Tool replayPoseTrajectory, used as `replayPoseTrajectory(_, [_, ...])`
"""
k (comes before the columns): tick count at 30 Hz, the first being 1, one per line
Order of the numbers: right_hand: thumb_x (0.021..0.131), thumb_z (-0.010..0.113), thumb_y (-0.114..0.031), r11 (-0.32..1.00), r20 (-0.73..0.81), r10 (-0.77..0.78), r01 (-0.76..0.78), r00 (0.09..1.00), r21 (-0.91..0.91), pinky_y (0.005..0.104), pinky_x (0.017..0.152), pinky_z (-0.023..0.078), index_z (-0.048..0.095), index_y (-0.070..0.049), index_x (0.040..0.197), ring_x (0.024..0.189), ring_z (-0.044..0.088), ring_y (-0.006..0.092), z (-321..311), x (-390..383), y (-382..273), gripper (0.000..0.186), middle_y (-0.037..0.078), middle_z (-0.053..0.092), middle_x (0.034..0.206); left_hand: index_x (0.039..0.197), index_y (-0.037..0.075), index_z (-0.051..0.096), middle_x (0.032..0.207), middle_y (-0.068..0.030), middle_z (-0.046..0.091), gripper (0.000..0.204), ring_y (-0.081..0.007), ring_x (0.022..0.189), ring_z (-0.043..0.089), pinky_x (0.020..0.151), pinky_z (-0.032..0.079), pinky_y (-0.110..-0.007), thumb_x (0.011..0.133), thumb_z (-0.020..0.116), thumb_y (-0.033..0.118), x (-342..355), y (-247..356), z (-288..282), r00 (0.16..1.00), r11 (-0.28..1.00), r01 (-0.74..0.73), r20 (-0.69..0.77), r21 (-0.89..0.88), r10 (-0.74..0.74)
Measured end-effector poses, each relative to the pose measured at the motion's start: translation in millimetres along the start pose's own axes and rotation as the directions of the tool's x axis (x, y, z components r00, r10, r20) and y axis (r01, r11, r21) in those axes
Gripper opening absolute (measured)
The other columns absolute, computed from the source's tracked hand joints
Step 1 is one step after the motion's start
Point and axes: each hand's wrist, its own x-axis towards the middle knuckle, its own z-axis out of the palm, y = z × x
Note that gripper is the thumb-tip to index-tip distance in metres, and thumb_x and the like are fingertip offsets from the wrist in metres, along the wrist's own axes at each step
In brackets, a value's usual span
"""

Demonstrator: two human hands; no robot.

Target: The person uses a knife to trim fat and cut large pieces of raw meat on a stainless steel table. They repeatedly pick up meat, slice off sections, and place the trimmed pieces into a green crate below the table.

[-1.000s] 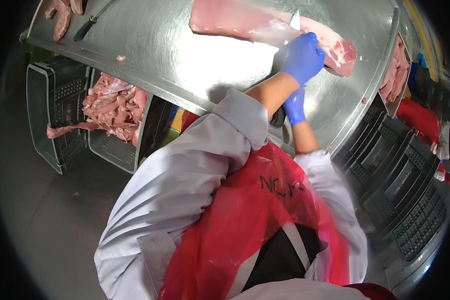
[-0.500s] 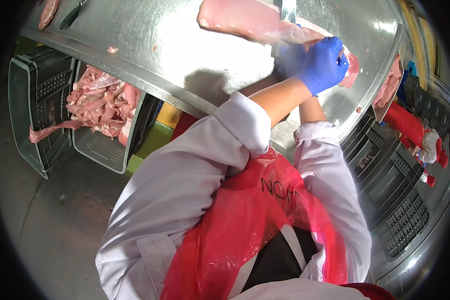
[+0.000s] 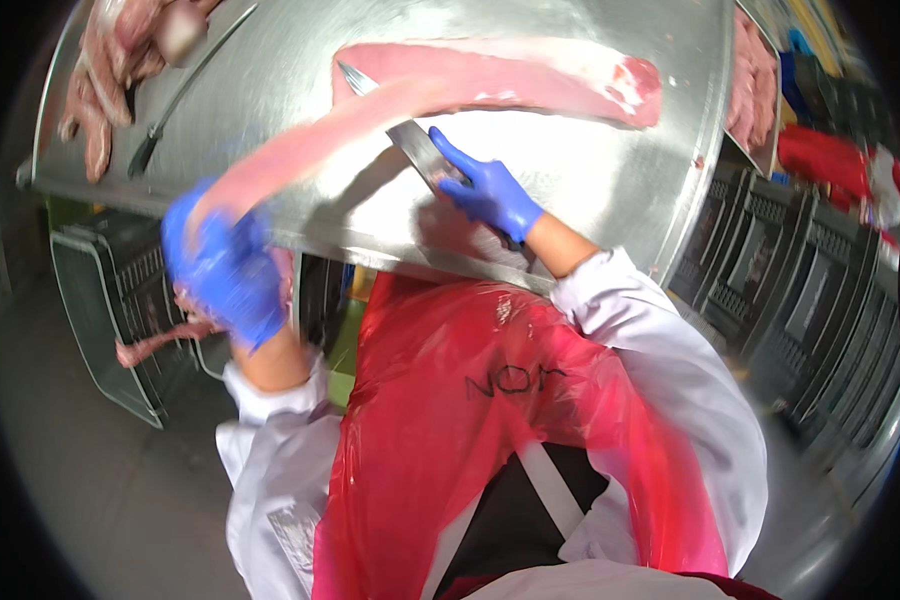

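Note:
A long pink slab of raw meat point(image 3: 530, 75) lies across the steel table point(image 3: 610, 190). My right hand point(image 3: 490, 190), in a blue glove, grips a knife point(image 3: 400, 130) whose blade points up-left toward the slab. My left hand point(image 3: 225, 275), also blue-gloved and blurred, is closed on the end of a long pink strip of meat point(image 3: 310, 150) that stretches from the slab down past the table's front edge. I wear a white coat and a red plastic apron.
A dark crate point(image 3: 120, 330) holding meat scraps stands on the floor at the left, under the table edge. More meat pieces point(image 3: 105, 90) and a second knife point(image 3: 185, 95) lie at the table's far left. Stacked dark crates point(image 3: 810, 300) fill the right side.
My left hand has swung from the slab at the right down to the left, pulling a long strip away. My right hand with the knife now shows in full on the table.

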Motion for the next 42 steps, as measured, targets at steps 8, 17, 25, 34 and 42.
replayPoseTrajectory(8, [0.098, 0.064, -0.031, 0.921, -0.723, -0.001, -0.281, 0.690, -0.270, 0.0391, 0.070, 0.055, 0.033, -0.036, 0.157, 0.069, 0.068, 0.0274, -192.8, -80.7, 91.8, 0.067, 0.019, 0.068, 0.076, 0.085, 0.010, 0.055, 0.073, 0.0061, 0.044, 0.010, -0.0040, 0.062, 0.039, 0.057, 0.032, -0.022, 0.095, 0.056, 0.007, -44.2, -89.1, -256.5, 0.867, 0.867, 0.497, -0.079, 0.047, -0.493])
replayPoseTrajectory(17, [0.097, 0.065, -0.029, 0.848, -0.665, -0.091, -0.293, 0.741, -0.442, 0.0435, 0.079, 0.056, 0.034, -0.041, 0.155, 0.082, 0.071, 0.0363, -291.0, -69.1, 86.2, 0.067, 0.021, 0.073, 0.097, 0.129, -0.010, 0.052, 0.124, -0.0241, 0.063, 0.049, -0.0292, 0.114, 0.061, 0.099, 0.047, -0.039, 0.094, 0.069, 0.019, -23.0, -215.9, -191.8, 0.862, 0.655, 0.131, 0.240, 0.744, -0.446])
replayPoseTrajectory(25, [0.094, 0.069, -0.011, 0.973, -0.769, 0.228, -0.175, 0.598, 0.152, 0.0302, 0.049, 0.050, 0.037, -0.021, 0.158, 0.054, 0.059, 0.0104, -265.5, -60.7, 80.5, 0.073, 0.005, 0.062, 0.070, 0.119, 0.000, 0.061, 0.114, -0.0192, 0.062, 0.036, -0.0388, 0.109, 0.061, 0.094, 0.050, -0.045, 0.089, 0.068, 0.020, 27.6, -66.9, 192.8, 0.563, 0.794, -0.595, 0.771, 0.128, 0.297])
replayPoseTrajectory(34, [0.097, 0.064, -0.017, 0.966, -0.790, 0.245, -0.215, 0.561, 0.147, 0.0314, 0.055, 0.053, 0.036, -0.024, 0.158, 0.055, 0.060, 0.0110, -191.2, -84.4, 85.7, 0.068, 0.007, 0.065, 0.072, 0.118, 0.017, 0.068, 0.122, -0.0127, 0.059, 0.028, -0.0348, 0.116, 0.053, 0.100, 0.041, -0.047, 0.091, 0.066, 0.024, -10.5, -20.4, 375.6, 0.438, 0.772, -0.635, 0.837, 0.029, 0.329])
replayPoseTrajectory(42, [0.099, 0.061, -0.017, 0.918, -0.690, 0.376, -0.144, 0.619, 0.371, 0.0299, 0.047, 0.050, 0.031, -0.029, 0.160, 0.052, 0.058, 0.0116, -144.7, -110.4, 83.2, 0.069, 0.007, 0.061, 0.062, 0.122, 0.020, 0.067, 0.125, -0.0122, 0.057, 0.031, -0.0354, 0.117, 0.052, 0.100, 0.040, -0.051, 0.092, 0.065, 0.028, -18.6, -22.4, 384.0, 0.480, 0.748, -0.647, 0.841, 0.147, 0.250])
